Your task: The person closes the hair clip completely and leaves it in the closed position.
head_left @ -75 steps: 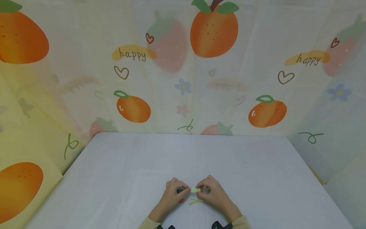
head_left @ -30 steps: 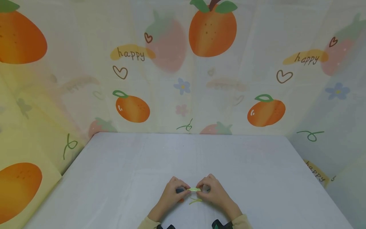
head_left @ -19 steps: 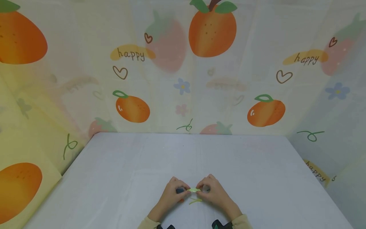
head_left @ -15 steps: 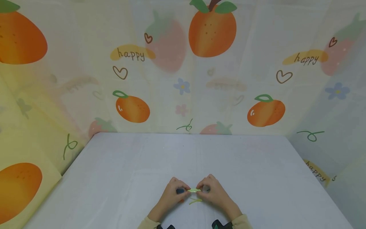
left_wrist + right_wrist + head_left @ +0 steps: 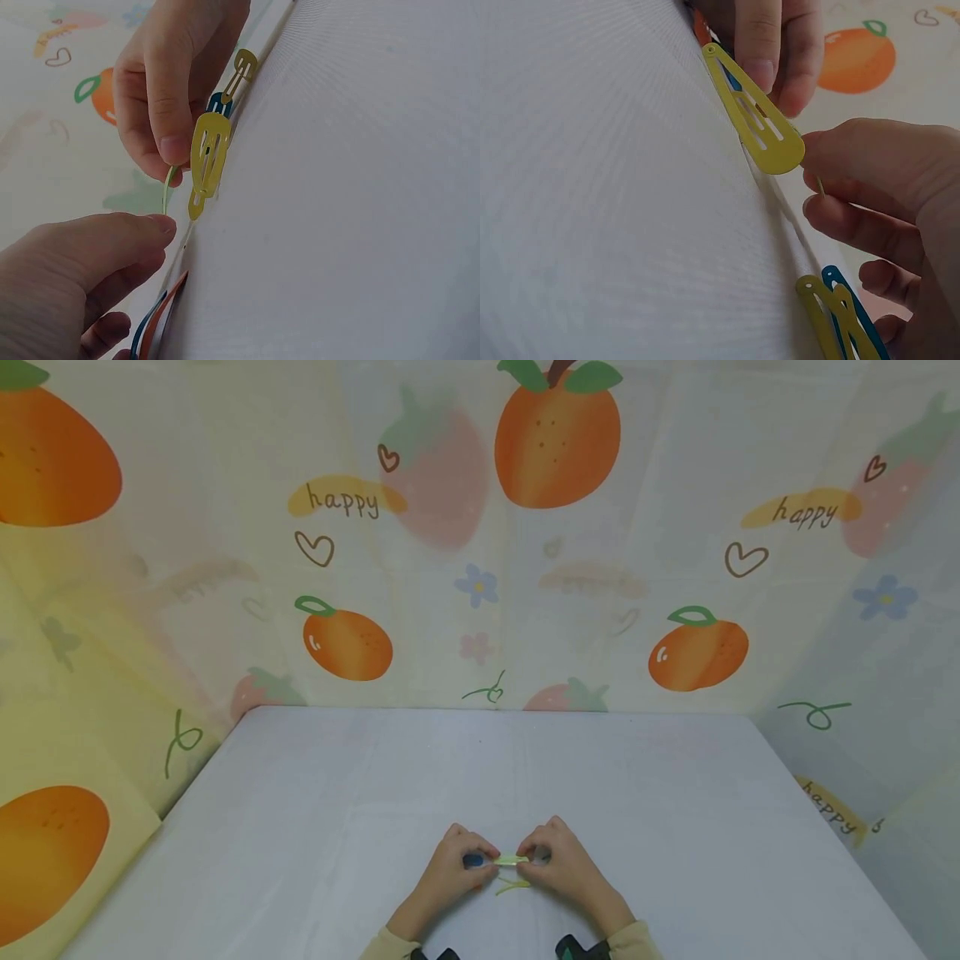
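Observation:
Between the fingertips of both hands is a pale green snap hair clip [image 5: 512,861]. My left hand [image 5: 453,864] pinches its left end, and my right hand [image 5: 558,860] pinches the right end. It shows only as a thin curved edge in the left wrist view. Just nearer on the table, a yellow snap hair clip [image 5: 513,886] stands popped open, its points leftward; the same yellow clip looms large in the right wrist view. A blue clip [image 5: 473,860] shows through the gap of my left hand. Fingertips cover the held clip's ends.
Beside my left hand are an orange clip [image 5: 169,311] and a blue one [image 5: 142,330]. Near my right hand lie an olive-yellow clip [image 5: 821,315] and a blue clip [image 5: 862,322]. White cloth covers the table [image 5: 480,777]; a fruit-print curtain [image 5: 570,610] surrounds it.
Both hands keep nearly the same place and hold. The held hair clip has tilted slightly and shifted a little nearer. An orange spot beside the left hand is now hidden.

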`<action>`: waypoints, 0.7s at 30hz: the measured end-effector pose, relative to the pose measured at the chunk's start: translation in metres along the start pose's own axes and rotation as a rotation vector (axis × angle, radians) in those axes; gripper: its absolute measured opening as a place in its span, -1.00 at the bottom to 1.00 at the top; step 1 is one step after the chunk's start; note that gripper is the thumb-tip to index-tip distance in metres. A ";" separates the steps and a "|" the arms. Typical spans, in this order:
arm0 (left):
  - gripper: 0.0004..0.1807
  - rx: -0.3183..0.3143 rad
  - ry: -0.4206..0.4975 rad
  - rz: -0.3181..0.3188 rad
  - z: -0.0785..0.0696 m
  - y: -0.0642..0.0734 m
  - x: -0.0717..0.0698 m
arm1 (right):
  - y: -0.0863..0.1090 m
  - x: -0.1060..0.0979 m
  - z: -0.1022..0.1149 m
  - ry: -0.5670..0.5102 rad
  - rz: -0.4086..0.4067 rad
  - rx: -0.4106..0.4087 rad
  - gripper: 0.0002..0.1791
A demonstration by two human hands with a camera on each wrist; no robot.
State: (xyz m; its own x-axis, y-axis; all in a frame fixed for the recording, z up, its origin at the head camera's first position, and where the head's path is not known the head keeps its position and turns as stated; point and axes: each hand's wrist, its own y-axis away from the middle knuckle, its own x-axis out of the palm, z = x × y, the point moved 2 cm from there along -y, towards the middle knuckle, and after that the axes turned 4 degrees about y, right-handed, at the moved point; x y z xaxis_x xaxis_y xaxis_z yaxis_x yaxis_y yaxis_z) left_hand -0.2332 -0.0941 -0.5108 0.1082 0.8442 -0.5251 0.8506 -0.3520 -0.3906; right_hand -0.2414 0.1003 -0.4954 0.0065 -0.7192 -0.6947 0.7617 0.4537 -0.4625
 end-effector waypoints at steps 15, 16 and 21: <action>-0.84 -0.034 -0.002 -0.021 -0.004 -0.002 -0.001 | -0.001 -0.001 0.002 0.111 0.108 0.104 -0.92; -0.84 -0.039 -0.004 -0.021 -0.004 -0.002 -0.001 | -0.001 -0.001 0.003 0.113 0.109 0.102 -0.91; -0.87 -0.056 -0.019 -0.016 -0.005 -0.001 -0.001 | -0.001 -0.001 0.003 0.120 0.119 0.087 -0.92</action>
State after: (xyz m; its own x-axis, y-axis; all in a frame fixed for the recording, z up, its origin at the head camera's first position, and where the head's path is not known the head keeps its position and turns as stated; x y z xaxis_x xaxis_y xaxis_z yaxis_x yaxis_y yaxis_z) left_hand -0.2320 -0.0927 -0.5059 0.0852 0.8414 -0.5337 0.8795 -0.3152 -0.3565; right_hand -0.2404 0.0989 -0.4927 0.0263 -0.5929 -0.8048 0.8133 0.4808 -0.3276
